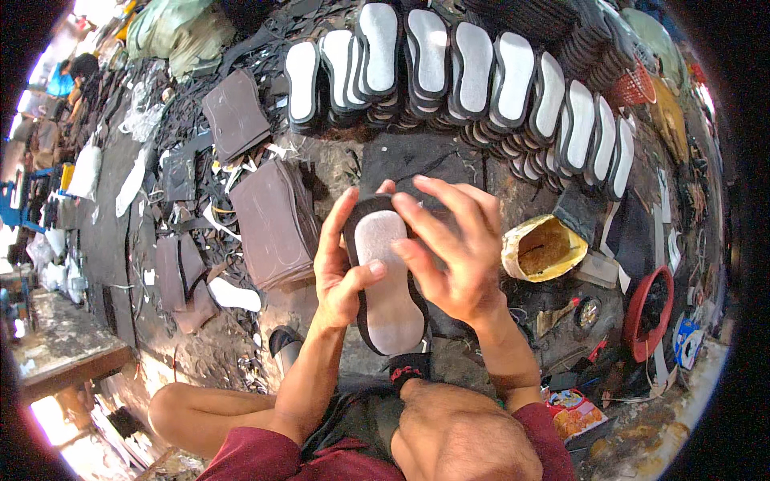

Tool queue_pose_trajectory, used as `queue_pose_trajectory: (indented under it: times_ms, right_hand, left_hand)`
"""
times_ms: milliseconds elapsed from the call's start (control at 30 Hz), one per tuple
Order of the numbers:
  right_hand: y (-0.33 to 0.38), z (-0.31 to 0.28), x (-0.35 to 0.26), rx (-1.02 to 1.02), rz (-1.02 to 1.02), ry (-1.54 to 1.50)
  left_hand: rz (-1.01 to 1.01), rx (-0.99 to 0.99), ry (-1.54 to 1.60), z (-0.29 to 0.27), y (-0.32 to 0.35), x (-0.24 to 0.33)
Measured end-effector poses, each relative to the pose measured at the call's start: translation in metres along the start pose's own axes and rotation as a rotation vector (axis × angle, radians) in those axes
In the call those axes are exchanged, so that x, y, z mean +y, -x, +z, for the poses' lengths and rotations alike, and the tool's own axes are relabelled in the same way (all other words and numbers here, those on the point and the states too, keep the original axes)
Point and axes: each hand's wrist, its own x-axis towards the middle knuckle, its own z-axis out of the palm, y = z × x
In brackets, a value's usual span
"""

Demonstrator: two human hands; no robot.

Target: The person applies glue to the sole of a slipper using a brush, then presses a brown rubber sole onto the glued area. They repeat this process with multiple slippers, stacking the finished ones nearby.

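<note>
A shoe sole [383,301] with a pale insole on a black, wider base is held up over my lap, toe end away from me. My left hand [341,264] grips its left edge, thumb pressed on the pale face and fingers behind the rim. Over the right side of the toe end hovers my right hand [455,252], fingers spread and slightly bent. Its fingertips are close to the black rim; whether they touch it I cannot tell.
Stacks of soles with white tops [378,48] curve across the far side. Brown sheets [273,224] lie stacked at left among black scraps. At right stand a yellow-rimmed glue container [513,260], a brush [556,317] and a red basin [648,313]. A wooden bench [72,373] is at lower left.
</note>
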Motion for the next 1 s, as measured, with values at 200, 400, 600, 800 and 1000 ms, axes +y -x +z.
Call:
queue_pose_trajectory:
  times_ms: [200,400,600,800,1000]
  right_hand:
    - [-0.003,0.004,0.005,0.092,0.07,-0.376]
    - [0.003,0.015,-0.001,0.074,0.267,-0.522]
    - [0.003,0.017,-0.011,0.063,0.739,-0.941]
    - [0.0,0.022,-0.004,0.133,1.045,-1.378]
    - [0.003,0.022,-0.005,0.165,1.168,-1.436]
  left_hand:
    - [-0.133,-0.021,-0.018,0.005,0.005,0.011]
    - [-0.273,0.032,-0.103,-0.006,0.013,0.011]
    - [-0.295,-0.021,-0.117,-0.009,0.016,0.011]
    - [-0.408,-0.069,0.059,-0.014,0.018,0.016]
    - [-0.252,-0.221,0.038,-0.012,0.018,0.012]
